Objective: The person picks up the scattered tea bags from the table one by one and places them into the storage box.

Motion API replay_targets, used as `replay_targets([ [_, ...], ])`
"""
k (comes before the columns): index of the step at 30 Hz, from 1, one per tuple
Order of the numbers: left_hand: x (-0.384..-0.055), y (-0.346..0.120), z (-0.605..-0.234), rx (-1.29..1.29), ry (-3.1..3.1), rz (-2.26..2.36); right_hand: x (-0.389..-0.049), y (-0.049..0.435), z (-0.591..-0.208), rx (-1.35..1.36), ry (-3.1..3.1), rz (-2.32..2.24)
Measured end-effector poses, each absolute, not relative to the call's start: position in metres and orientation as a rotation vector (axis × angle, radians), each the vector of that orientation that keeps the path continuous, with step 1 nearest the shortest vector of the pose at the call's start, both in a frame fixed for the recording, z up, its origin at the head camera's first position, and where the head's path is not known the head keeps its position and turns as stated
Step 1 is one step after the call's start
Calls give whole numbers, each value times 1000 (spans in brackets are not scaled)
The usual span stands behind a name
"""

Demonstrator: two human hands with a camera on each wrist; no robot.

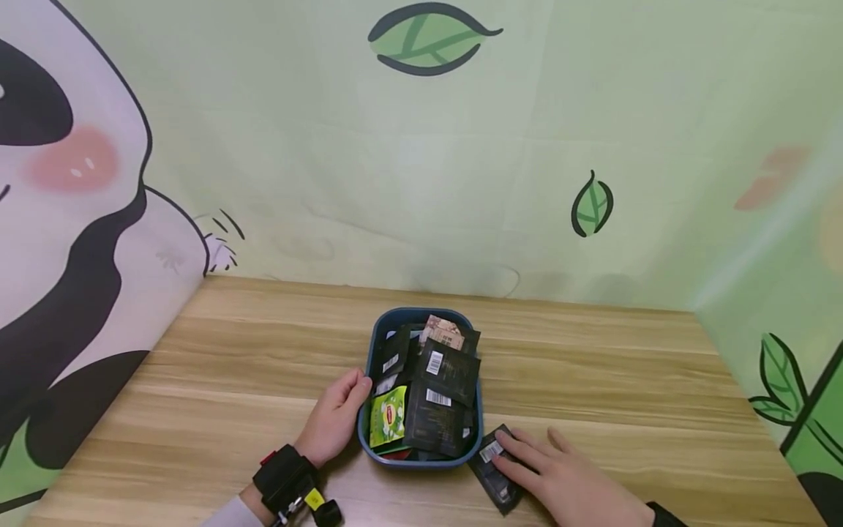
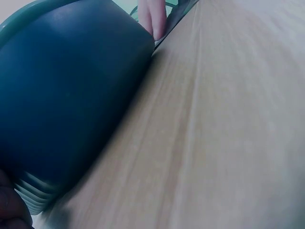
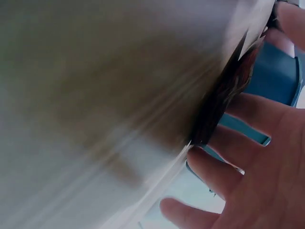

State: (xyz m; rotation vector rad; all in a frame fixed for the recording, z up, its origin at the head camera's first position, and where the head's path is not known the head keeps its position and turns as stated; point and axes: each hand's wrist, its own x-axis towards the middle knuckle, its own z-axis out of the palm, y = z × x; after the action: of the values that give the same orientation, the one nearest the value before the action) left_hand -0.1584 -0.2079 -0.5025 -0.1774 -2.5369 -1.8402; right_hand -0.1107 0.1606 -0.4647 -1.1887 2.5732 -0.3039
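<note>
A blue plastic basket point(image 1: 479, 432) stands upright on the table, heaped with sachets. Black sachets point(image 1: 443, 417) with white barcode labels lie on top, beside a green-and-yellow tea bag packet point(image 1: 388, 417) and a pink patterned packet point(image 1: 443, 331). My left hand point(image 1: 334, 419) holds the basket at its left side, thumb at the rim; its fingers show dark at the lower left in the left wrist view. To the basket's right, my right hand point(image 1: 549, 468) rests spread fingertips on a black sachet point(image 1: 497, 483) lying on the table. In the right wrist view those fingers point(image 3: 217, 171) reach out fairly straight.
The wood-grain table point(image 1: 263, 351) runs back to a pale green wall cloth point(image 1: 316, 183) printed with leaves and a panda. A black camera strap point(image 1: 285, 479) is on the left wrist. The right-hand sachet lies close to the basket's lower right corner.
</note>
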Motion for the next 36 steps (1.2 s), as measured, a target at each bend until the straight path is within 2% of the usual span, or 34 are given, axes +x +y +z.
replay_targets([
  [14, -159, -209, -502, -193, -2528, -1818, -124, 153, -460, -1143, 2786, -218],
  [29, -160, -209, -504, -233, -2522, -1819, -135, 156, -464, -1097, 2888, -379],
  [36, -154, -207, -484, -261, -2553, -1803, -142, 160, -461, -997, 2902, -363],
])
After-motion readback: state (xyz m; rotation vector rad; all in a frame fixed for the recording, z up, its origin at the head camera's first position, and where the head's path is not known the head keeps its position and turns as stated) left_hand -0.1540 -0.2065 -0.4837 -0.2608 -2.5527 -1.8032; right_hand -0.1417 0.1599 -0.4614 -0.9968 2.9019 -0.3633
